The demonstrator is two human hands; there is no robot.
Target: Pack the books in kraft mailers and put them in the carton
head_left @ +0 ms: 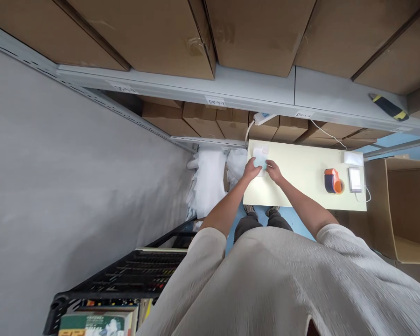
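Over the left end of the pale yellow table (301, 186), a small pale blue flat piece (260, 162) lies between my hands; at this size its kind cannot be made out. My left hand (252, 170) grips its left side, thumb towards the near edge. The fingers of my right hand (273, 171) are closed at its right edge. Beneath it is a white sheet or pouch (259, 152) with a small pinkish patch at its upper right, partly covered by the blue piece and my fingers.
An orange and purple tape dispenser (332, 181), a phone-like device (355, 179) and a white box (353, 158) occupy the table's right. A utility knife (388, 107) rests on the shelf (259, 86) above. An open carton (392, 210) stands right; white bags (210, 182) and a black crate (126, 275) are left.
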